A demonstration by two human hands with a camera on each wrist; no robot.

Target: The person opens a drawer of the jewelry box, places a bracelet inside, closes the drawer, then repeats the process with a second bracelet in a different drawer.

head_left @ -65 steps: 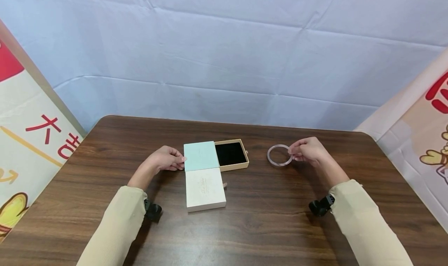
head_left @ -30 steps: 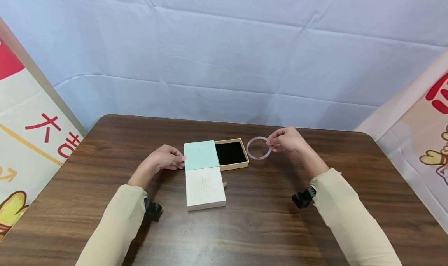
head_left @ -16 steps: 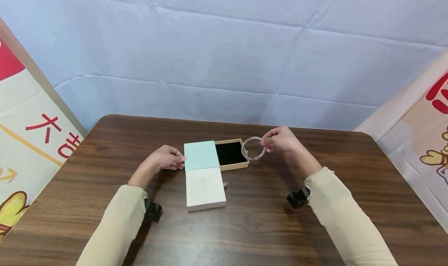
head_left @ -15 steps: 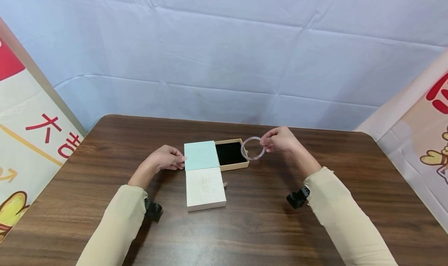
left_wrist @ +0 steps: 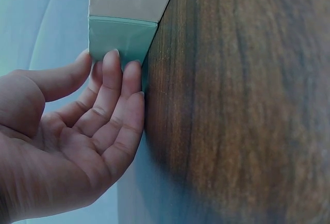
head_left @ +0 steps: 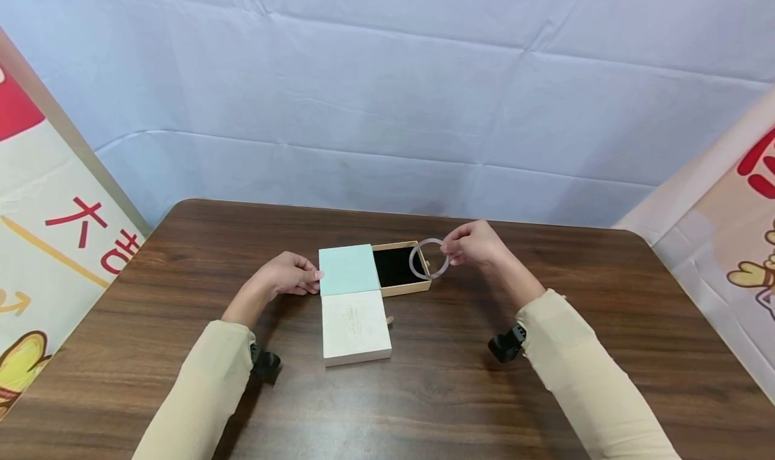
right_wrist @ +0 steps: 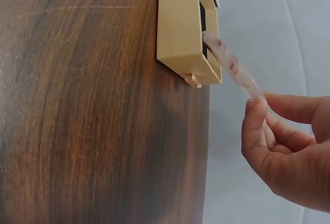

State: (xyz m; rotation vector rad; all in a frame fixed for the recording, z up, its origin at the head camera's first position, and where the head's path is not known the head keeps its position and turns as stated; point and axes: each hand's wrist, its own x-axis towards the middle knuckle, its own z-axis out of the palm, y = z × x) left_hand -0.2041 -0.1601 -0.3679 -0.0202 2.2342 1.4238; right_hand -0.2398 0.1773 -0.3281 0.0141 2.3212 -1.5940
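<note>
Purplish, the bangle (right_wrist: 233,65) tilts over the drawer (head_left: 407,289) — pinched at one edge by the right hand (head_left: 477,243), perhaps so its fingers clear the drawer. Left of the drawer, the left hand (head_left: 287,274), fingers loosely bent, touches the mint sleeve (head_left: 348,270) — likely steadying it.

Between the white box (head_left: 356,329) and the right sleeve (head_left: 590,372), the desk (head_left: 448,393) leaves room to pass. The left hand (head_left: 287,274) blocks the mint box's (head_left: 348,270) left side; the bangle (right_wrist: 234,68) obstructs the drawer's (head_left: 406,290) right end.
</note>
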